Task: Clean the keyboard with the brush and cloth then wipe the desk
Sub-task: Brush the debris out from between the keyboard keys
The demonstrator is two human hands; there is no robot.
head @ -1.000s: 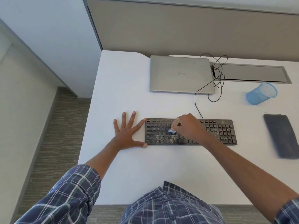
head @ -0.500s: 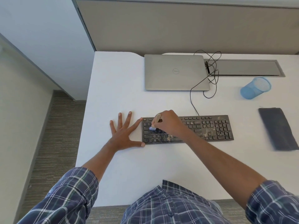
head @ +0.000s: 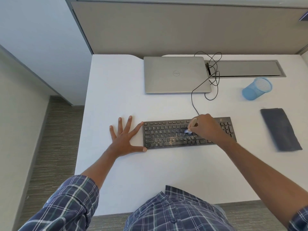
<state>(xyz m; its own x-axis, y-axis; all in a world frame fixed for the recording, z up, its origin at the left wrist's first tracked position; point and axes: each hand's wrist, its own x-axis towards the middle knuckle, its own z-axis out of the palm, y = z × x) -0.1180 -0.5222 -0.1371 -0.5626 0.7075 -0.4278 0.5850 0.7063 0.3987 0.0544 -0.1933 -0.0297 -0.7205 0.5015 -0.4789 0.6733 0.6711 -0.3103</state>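
Brush over the keyboard's middle rows

Right hand (head: 205, 126) clamps the brush (head: 191, 126); the keyboard (head: 166, 135) runs left-right, crumbs leftward toward the splayed, bracing left hand (head: 124, 137).

The keyboard (head: 188, 133) lies on the desk (head: 116, 84), and all places here are given from it. The left hand (head: 124, 140) lies flat on the desk, touching its left end. The right hand (head: 205, 127) is over its middle keys, with the brush (head: 191, 126) on them. Behind it lies the laptop (head: 175, 75). To its right lies the cloth (head: 280, 129), and behind the cloth stands the cup (head: 256, 88).
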